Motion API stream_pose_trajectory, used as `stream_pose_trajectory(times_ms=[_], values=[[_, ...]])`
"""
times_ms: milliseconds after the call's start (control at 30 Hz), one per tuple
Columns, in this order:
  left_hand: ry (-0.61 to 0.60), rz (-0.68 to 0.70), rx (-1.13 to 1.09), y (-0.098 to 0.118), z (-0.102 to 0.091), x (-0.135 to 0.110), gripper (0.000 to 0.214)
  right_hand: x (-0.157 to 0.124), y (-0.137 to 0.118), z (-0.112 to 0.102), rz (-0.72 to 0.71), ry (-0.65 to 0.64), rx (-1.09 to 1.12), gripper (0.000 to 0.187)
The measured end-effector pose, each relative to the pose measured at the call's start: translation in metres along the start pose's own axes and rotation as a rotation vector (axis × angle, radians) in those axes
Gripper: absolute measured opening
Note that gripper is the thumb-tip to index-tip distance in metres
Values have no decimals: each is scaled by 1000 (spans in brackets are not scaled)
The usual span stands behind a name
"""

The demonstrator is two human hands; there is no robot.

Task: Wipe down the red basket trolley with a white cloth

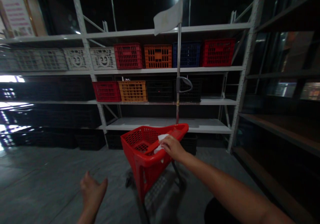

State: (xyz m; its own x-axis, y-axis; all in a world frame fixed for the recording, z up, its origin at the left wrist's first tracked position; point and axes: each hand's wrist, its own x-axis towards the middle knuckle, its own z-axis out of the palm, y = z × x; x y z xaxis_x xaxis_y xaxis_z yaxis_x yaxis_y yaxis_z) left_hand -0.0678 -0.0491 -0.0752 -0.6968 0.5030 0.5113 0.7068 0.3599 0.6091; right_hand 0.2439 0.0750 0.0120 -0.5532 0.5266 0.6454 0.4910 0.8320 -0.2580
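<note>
A small red plastic shopping cart (147,160) stands on the floor in front of me, its basket made of perforated walls. At the cart's near right side, my right hand (173,146) presses a crumpled white cloth (163,137) against the red rim; part of the cloth is hidden under the fingers. My left hand (93,189) hangs in the air to the left of the cart, thumb and fingers apart, with nothing in it. A grey pole (179,54) rises at the cart's far right, carrying a white flag (168,18) at its top.
Behind the cart runs a white metal shelving rack (212,71) with red, orange, blue, white and dark plastic crates, such as an orange crate (158,56). Dark shelves (282,127) stand close on the right. Grey concrete floor (57,180) extends to the left.
</note>
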Motion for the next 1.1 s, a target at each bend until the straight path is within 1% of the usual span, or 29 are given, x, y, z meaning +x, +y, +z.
stream_pose_trajectory(times_ms=[33,67,133,200,267,300,367,433,500,533,600,633,667,733,800,900,933,967,1000,1067,1100], values=[[26,14,65,10,-5,-1,73,-2,-4,1,-29,-8,6,20],[46,57,113,26,-10,-5,71,-4,-7,1,-39,-31,-5,23],[46,275,170,65,-16,-19,68,-4,-7,-3,-72,-112,-38,26],[6,456,177,109,-20,-37,60,-2,-3,-11,-134,-193,-59,28],[-58,624,145,148,-20,-53,53,1,8,-19,-170,-229,-70,30],[-92,690,118,165,-18,-60,53,3,15,-22,-150,-228,-81,31],[-180,773,68,191,-12,-69,52,7,36,-29,-43,-201,-119,32],[-304,779,75,208,-4,-74,52,10,60,-35,107,-152,-170,33],[-389,765,115,218,3,-76,53,10,79,-40,238,-94,-219,36],[-403,761,134,221,6,-77,53,9,85,-41,296,-66,-242,38],[-391,780,151,222,9,-76,53,4,85,-40,382,-15,-284,37],[-378,789,154,221,10,-75,53,0,81,-38,383,0,-304,37],[-365,796,152,219,10,-74,52,-5,74,-36,349,5,-323,36],[-355,817,128,214,8,-72,51,-12,58,-34,214,3,-358,37],[-363,828,100,208,5,-69,50,-17,43,-37,112,20,-374,43],[-390,821,102,200,0,-65,51,-16,30,-50,107,84,-331,49],[-395,816,111,198,-2,-64,51,-15,28,-54,85,80,-306,50],[-400,813,117,196,-3,-63,51,-13,25,-55,39,48,-279,49],[-405,811,120,195,-4,-62,50,-12,23,-55,-23,-12,-252,47],[-420,809,118,193,-5,-60,50,-9,21,-51,-140,-167,-215,42],[-435,812,113,192,-6,-59,51,-6,21,-48,-172,-238,-204,41]])
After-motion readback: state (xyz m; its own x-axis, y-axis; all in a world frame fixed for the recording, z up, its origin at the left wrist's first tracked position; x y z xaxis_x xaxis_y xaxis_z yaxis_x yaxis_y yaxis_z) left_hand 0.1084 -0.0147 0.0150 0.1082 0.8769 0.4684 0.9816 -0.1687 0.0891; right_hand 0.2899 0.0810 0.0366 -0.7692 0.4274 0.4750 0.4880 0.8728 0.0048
